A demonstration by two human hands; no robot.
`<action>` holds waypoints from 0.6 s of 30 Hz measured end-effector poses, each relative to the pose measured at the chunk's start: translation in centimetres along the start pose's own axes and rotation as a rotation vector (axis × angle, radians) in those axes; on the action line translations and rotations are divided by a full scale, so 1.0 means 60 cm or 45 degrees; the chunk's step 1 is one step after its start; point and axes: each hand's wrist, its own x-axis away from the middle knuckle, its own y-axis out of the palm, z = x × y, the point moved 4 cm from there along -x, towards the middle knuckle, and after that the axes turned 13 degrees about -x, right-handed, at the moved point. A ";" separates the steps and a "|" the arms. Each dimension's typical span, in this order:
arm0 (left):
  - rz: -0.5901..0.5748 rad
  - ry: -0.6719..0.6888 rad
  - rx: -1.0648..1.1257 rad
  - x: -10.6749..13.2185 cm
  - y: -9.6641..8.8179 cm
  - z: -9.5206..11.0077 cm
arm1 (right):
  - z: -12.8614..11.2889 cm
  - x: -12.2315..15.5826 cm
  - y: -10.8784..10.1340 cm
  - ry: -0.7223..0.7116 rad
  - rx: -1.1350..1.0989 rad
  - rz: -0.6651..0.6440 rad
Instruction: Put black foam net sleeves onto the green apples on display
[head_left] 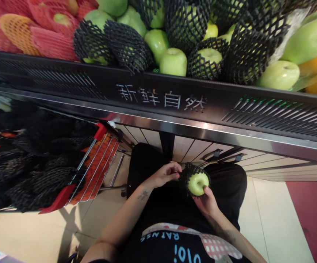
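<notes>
Over my lap, my right hand (207,202) grips a green apple (198,183) from below, its thumb pressed on the fruit near the hollow. A black foam net sleeve (188,172) covers the apple's far and left side, leaving the hollowed end bare. My left hand (165,175) is just left of the sleeve, fingers loosely curled with a gap to the thumb. Its fingertips are at the sleeve's edge; whether they touch it I cannot tell. Ahead on the display are more green apples (173,62), some bare and some in black nets (128,45).
A black display ledge (147,87) with a metal edge (183,124) crosses in front of me. Red-netted fruit (56,42) lies at its left, a pale green melon-like fruit (309,38) at its right. On my left stands a wire cart (98,170) piled with black foam nets (38,160).
</notes>
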 end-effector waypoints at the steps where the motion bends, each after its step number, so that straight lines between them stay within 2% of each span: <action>1: -0.019 -0.025 0.019 -0.005 0.006 -0.009 | 0.001 -0.001 -0.002 0.007 -0.025 0.017; 5: -0.062 -0.044 -0.019 -0.013 0.023 -0.029 | -0.004 -0.007 -0.005 0.022 -0.079 0.067; 7: 0.061 0.032 -0.178 -0.008 0.021 -0.020 | -0.010 -0.011 -0.006 0.033 -0.073 0.090; 10: 0.237 0.292 -0.461 0.013 0.016 0.022 | -0.016 -0.018 -0.011 0.048 -0.109 0.147; 12: 0.206 0.494 -0.561 0.029 0.022 0.055 | -0.017 -0.022 -0.011 0.055 -0.113 0.141; 14: 0.118 0.617 -0.626 0.037 0.033 0.077 | -0.014 -0.025 -0.009 0.057 -0.075 0.113; 16: 0.068 0.665 -0.727 0.036 0.047 0.081 | -0.010 -0.024 -0.007 0.060 -0.047 0.106; 18: 0.085 0.674 -0.816 0.028 0.060 0.065 | -0.003 -0.021 -0.006 0.088 -0.060 0.116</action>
